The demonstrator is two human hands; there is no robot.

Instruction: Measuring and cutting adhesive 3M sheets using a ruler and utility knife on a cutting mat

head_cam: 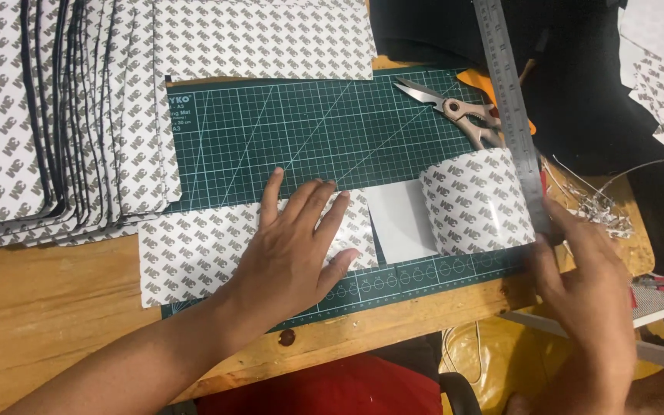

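My left hand [293,246] presses flat, fingers spread, on a white patterned adhesive sheet [194,250] lying on a green cutting mat [309,131]. The sheet's right end [478,204] curls up, its backing liner peeled away from a plain white strip [401,219]. My right hand [589,288] pinches the curled liner's right edge beside a long steel ruler [510,100] that runs from the back of the mat down to my fingers.
Overlapping stacks of the same patterned sheets [55,115] fill the left and back. Metal scissors [455,111] lie on the mat's far right. Thin paper trimmings [601,204] sit by black fabric [593,92]. The wooden table edge [55,307] is near me.
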